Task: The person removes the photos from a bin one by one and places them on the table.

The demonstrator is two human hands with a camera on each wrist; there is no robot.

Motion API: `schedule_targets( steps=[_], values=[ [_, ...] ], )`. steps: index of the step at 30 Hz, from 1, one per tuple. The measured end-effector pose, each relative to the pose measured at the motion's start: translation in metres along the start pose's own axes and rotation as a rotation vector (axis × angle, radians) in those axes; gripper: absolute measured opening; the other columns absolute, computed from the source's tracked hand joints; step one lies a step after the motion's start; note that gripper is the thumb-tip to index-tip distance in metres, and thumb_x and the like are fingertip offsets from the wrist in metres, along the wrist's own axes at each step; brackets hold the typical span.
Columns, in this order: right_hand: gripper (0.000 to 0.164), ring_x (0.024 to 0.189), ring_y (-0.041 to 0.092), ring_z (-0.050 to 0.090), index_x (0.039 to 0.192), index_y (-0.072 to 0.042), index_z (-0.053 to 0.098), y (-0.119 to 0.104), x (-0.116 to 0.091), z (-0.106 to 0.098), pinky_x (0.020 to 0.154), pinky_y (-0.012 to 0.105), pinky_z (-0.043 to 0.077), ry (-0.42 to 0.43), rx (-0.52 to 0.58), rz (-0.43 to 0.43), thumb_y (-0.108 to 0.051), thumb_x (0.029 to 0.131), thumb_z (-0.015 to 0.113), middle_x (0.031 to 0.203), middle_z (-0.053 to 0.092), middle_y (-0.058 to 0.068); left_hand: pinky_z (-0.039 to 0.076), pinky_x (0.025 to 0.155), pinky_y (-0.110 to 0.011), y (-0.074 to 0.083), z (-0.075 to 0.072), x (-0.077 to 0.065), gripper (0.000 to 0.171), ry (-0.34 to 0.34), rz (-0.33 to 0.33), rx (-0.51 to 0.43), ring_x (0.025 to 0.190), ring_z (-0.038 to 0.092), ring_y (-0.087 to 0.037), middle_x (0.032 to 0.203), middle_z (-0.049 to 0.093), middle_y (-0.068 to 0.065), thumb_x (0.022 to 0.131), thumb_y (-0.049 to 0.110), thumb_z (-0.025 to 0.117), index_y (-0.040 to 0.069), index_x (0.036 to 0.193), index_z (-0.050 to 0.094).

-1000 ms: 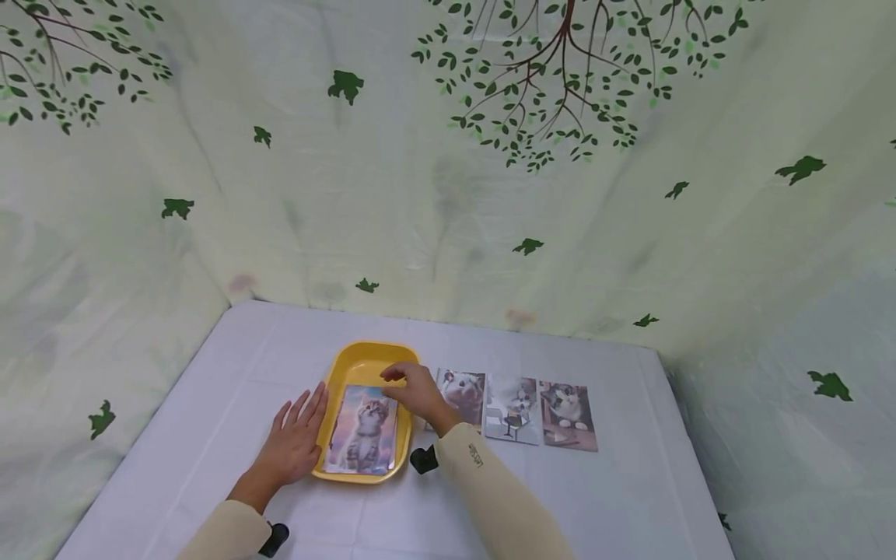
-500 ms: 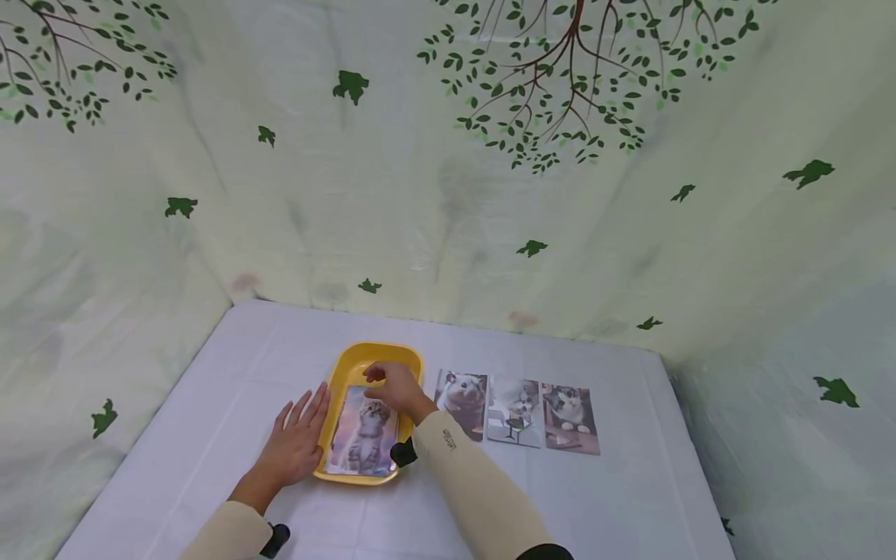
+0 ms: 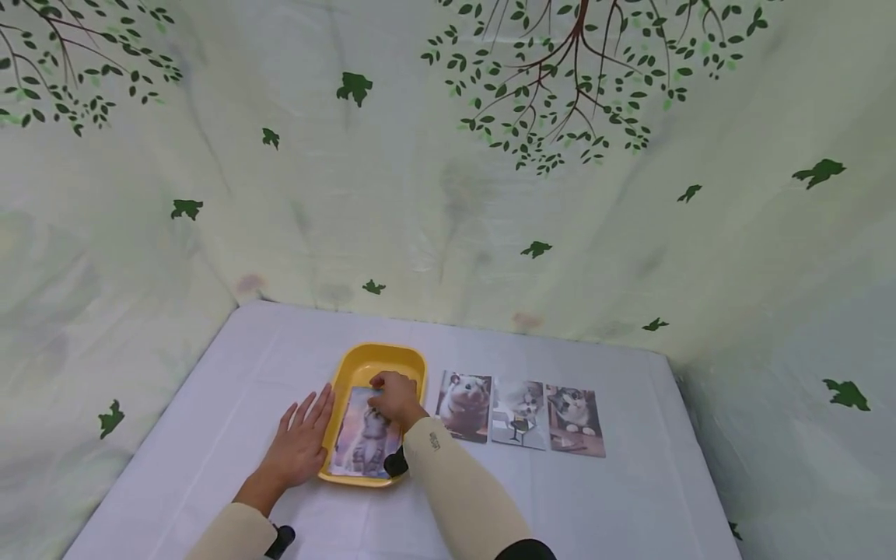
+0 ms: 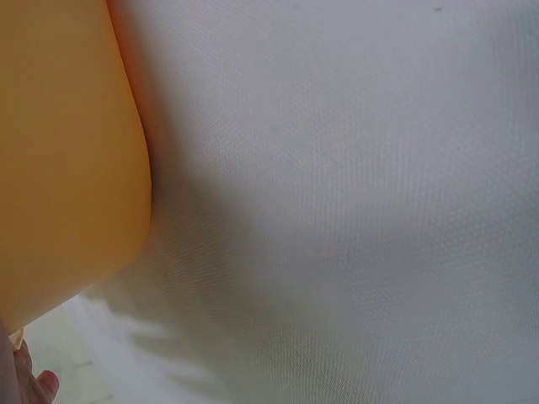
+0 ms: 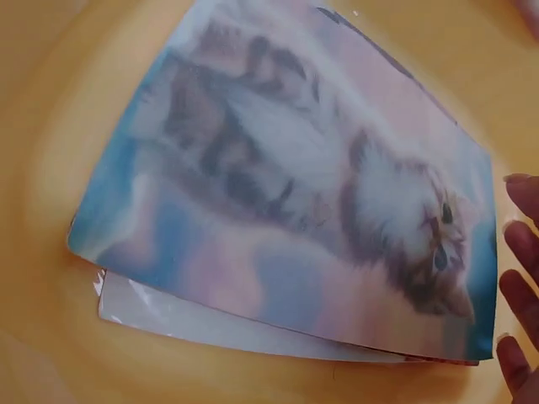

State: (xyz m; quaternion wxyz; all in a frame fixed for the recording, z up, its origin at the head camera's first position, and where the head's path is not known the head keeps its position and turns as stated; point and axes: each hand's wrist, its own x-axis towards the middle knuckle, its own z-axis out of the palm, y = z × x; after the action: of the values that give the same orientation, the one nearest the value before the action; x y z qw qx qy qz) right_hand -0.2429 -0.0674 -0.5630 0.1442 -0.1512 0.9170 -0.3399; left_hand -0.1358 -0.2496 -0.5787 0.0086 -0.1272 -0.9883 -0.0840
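A yellow tray (image 3: 378,354) sits on the white-covered table, with a kitten picture card (image 5: 278,177) lying in it. Under that card, the corner and edge of at least one other card (image 5: 210,324) stick out. My left hand (image 3: 297,443) rests along the tray's left rim, fingers straight and spread. My right hand (image 3: 395,398) is over the tray at the card's upper end, partly covering it. In the right wrist view its loosely bent fingertips (image 5: 520,244) line up right beside the card's edge, with nothing gripped. The left wrist view shows mostly tray wall and tablecloth.
To the tray's right, three animal picture cards lie in a row: a white furry animal card (image 3: 464,406), a pale grey card (image 3: 518,412) and a cat card (image 3: 575,420). Behind the table (image 3: 616,498) hangs a pale sheet (image 3: 420,194) with printed leaves.
My right hand has moved left and slightly down, further over the kitten card's upper edge. My left hand stays at the tray's rim. The view has shifted slightly.
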Motion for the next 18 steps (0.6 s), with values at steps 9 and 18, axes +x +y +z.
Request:
schedule_targets(
  steps=[9,18],
  values=[
    [0.031,0.102,0.018,0.061,0.115,-0.011,0.068,0.0017,-0.0004,0.0022,0.097,0.039,0.033,-0.007,-0.02,0.022,-0.021,0.086,0.071,0.105,0.069,-0.004,0.015,0.111,-0.06,0.0018,-0.0011,-0.0001,0.077,0.003,0.004,0.007,0.14,0.018,-0.04,0.157,0.017,-0.018,0.082,0.012,0.055,-0.004,0.148,0.02],
    [0.033,0.1,0.017,0.06,0.115,-0.011,0.069,0.0,0.0002,0.0012,0.097,0.038,0.032,-0.031,-0.015,0.046,-0.024,0.085,0.072,0.105,0.069,-0.004,0.014,0.112,-0.06,0.0018,-0.0035,0.0004,0.076,0.0,0.006,0.001,0.14,0.017,-0.041,0.157,0.017,-0.019,0.083,0.013,0.056,-0.005,0.148,0.02]
  ],
)
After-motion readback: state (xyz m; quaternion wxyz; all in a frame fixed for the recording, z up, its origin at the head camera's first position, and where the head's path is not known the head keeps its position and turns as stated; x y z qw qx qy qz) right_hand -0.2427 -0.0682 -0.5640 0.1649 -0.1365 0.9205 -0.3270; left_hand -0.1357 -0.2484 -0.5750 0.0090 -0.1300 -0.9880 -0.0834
